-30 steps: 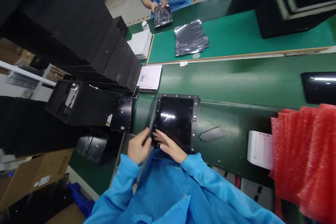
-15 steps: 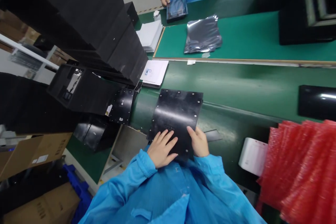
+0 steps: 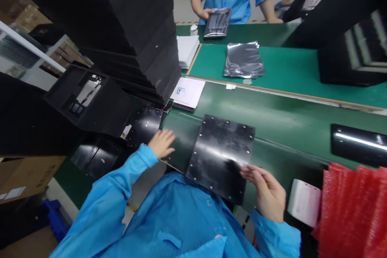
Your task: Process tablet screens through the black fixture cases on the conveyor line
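A black flat plate (image 3: 222,151) with small round studs along its edges lies on the green table in front of my body. My left hand (image 3: 162,144) is off the plate, to its left, with fingers apart and nothing in it. Just beyond those fingers is another black studded plate (image 3: 148,123). My right hand (image 3: 267,191) is at the plate's right edge, thumb and fingers pressed together, their tips over the plate. Whether anything thin is between them I cannot make out.
Tall black foam blocks (image 3: 145,40) stand at the left. Red bubble-wrap bags (image 3: 352,209) and a white box (image 3: 304,201) are at the right. White sheets (image 3: 189,90) and silvery bags (image 3: 243,60) lie farther back. Across the table, a person holds a bagged item (image 3: 217,23).
My left hand has lifted off the plate and moved left. My right hand has moved right, its fingers now pinched. The grey strip beside the plate is out of sight. The view has shifted.
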A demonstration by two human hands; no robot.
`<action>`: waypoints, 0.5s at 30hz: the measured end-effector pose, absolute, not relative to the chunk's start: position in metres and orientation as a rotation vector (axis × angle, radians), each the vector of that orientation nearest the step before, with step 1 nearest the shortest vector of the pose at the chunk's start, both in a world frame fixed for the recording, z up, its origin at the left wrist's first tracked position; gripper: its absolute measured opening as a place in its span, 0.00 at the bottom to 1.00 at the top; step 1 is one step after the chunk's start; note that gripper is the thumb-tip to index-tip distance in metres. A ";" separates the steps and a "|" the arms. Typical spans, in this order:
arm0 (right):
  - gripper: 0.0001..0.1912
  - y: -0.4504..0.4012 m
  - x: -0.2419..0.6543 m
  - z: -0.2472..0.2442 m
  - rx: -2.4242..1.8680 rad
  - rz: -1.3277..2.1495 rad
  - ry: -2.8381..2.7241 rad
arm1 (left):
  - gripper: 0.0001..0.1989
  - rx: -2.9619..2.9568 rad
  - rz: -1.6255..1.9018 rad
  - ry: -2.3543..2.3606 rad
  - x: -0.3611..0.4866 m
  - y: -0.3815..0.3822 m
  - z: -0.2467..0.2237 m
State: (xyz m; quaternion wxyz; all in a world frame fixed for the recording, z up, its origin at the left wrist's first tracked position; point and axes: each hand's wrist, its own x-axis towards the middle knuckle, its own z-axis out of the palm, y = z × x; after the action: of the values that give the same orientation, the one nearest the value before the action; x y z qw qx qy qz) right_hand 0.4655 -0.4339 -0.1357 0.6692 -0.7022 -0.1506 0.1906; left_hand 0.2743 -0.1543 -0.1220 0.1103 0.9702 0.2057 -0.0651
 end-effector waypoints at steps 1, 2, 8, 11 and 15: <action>0.18 -0.415 0.454 -0.129 -1.595 0.519 -0.461 | 0.24 2.848 -0.133 0.754 0.262 -0.117 -0.118; 0.18 -0.394 0.442 -0.123 -1.599 0.620 -0.593 | 0.22 2.818 -0.044 0.887 0.248 -0.083 -0.117; 0.19 -0.231 0.364 -0.160 -1.534 1.123 -0.894 | 0.24 2.070 0.493 1.775 0.200 -0.003 -0.180; 0.13 -0.168 0.339 -0.205 -1.694 1.213 -0.634 | 0.32 1.880 0.420 1.930 0.186 -0.029 -0.226; 0.10 -0.139 0.327 -0.236 -1.762 1.228 -0.534 | 0.33 1.659 0.406 1.631 0.150 -0.039 -0.260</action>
State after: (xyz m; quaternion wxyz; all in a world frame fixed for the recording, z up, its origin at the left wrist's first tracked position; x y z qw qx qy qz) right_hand 0.3271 -0.1394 -0.2359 0.4477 -0.7118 -0.2157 0.4963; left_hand 0.1501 -0.0389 -0.2597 0.3802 0.6498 0.6387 0.1590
